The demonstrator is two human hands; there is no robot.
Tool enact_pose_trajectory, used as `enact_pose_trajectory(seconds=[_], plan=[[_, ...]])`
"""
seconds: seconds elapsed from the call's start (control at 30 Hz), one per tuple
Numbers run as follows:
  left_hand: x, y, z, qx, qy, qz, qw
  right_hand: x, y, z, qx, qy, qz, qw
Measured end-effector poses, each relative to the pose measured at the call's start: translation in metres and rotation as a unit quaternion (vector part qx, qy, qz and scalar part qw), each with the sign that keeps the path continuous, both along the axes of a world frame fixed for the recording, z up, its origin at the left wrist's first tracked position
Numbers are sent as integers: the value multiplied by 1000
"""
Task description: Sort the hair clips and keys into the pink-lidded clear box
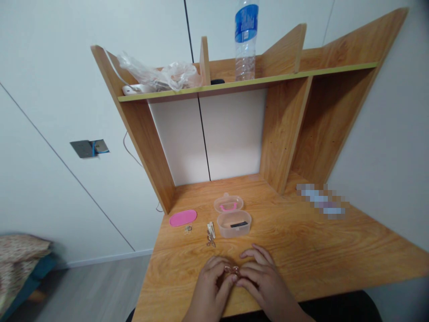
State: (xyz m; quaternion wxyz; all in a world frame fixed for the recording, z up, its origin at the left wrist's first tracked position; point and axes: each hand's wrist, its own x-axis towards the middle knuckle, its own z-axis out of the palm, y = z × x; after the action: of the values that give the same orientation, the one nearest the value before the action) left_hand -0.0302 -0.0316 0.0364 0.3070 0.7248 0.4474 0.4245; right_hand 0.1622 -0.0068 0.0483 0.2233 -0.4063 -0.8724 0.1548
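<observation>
Near the front of the wooden desk (301, 250), a small rose-gold hair clip (232, 269) with rounded loops is held between both hands. My left hand (214, 281) is closed, its thumb and fingers pinching the clip's left side. My right hand (261, 277) grips the right side between thumb and index finger, while its other fingers stretch forward. Fingers partly cover the clip. Beyond the hands lie another metal clip (211, 241) of like colour and several pale, slim hair clips (211, 229). A clear plastic box (234, 230) stands with its lid (228, 203) tipped back; a black strip (239, 224) rests inside.
A pink oval tray (182, 218) and a few small rings (188, 230) lie at the desk's left edge. The wooden shelf (248, 82) above carries a water bottle (246, 40) and a plastic bag (164, 76). A blurred-out item (321, 199) lies at right.
</observation>
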Motion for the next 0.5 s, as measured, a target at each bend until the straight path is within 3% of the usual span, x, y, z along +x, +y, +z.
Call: enact_pose_trajectory(seconds=[0.13,0.23,0.37,0.5], plan=[[-1,0,-4,-29,-43,39,998,2,0,-5,8,5,7,1000],[-2,2,-15,-55,-129,85,987,1,-1,-6,16,25,-18,999],[-5,7,-24,-63,-245,137,958,-9,-4,4,22,31,-27,999],[-7,8,-23,-34,-282,205,937,-31,-3,12,16,-6,-5,1000]])
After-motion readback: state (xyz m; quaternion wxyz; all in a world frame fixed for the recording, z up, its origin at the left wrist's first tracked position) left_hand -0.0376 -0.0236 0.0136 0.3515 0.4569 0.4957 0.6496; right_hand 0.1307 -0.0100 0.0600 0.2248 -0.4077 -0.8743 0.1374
